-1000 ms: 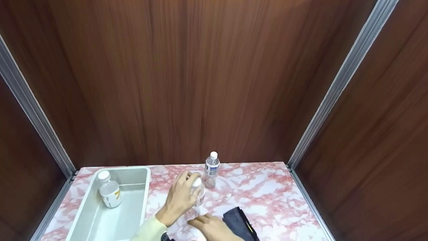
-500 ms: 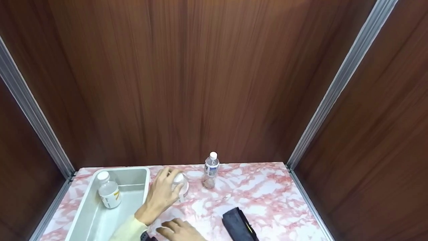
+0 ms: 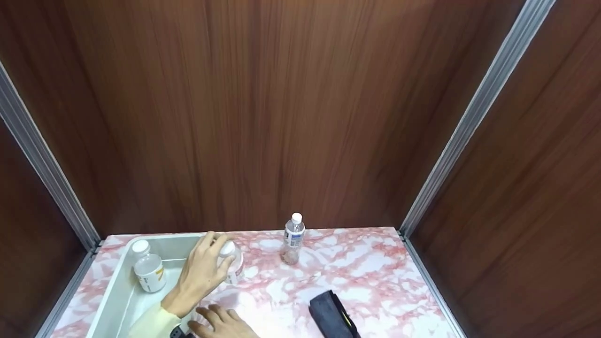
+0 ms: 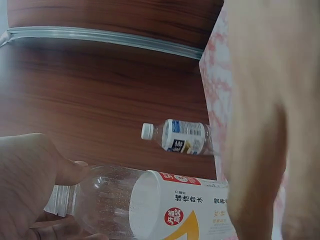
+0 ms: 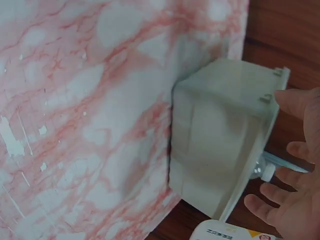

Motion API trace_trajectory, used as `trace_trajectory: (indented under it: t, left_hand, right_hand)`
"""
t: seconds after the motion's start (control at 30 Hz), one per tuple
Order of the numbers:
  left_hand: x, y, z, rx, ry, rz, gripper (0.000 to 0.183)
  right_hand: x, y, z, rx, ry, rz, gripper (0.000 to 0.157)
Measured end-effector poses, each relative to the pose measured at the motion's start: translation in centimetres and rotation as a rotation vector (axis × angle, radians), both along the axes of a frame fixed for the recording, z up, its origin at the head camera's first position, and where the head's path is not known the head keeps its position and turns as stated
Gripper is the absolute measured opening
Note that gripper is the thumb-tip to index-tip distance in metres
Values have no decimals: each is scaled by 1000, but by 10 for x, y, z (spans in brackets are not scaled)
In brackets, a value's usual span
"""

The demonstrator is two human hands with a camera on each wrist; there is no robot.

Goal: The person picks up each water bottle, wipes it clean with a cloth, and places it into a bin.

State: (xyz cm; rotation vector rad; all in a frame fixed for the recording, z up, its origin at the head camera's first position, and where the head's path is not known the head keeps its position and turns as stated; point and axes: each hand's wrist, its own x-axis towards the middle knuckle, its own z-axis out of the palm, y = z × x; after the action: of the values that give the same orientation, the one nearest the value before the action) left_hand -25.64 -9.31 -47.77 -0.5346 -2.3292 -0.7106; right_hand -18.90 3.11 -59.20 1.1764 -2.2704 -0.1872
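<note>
My left hand [image 3: 199, 270] grips a clear plastic bottle [image 3: 232, 267] around its neck, just under the white cap, at the right rim of the grey tray [image 3: 122, 291]. White label and orange mark show on this upright bottle [image 4: 175, 210] in the left wrist view. Lower down, my right hand [image 3: 223, 321] hovers with relaxed, spread fingers and holds nothing. In the right wrist view this hand [image 5: 292, 200] overlaps the tray's upper edge, the labelled bottle [image 5: 225, 231] below it. A similar white-capped bottle [image 3: 150, 274] leans inside the tray.
A smaller clear bottle [image 3: 292, 241] with a white cap stands near the back of the pink marbled table [image 3: 375, 267]. At the front lies a dark folded item [image 3: 332, 314] with a yellow strip. Brown wood-look panels [image 3: 281, 117] enclose the back and sides.
My left hand has carried the bottle leftward from beside the small bottle to the tray's rim. My right hand has moved left along with it, away from the dark folded item.
</note>
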Motion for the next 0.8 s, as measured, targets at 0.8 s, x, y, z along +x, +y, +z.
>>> trace_trajectory:
  t: [0.8]
  left_hand:
    - [0, -43, 17, 56, 46, 53, 47]
  right_hand:
    - [-2, -24, -32, 69, -242, -53, 46]
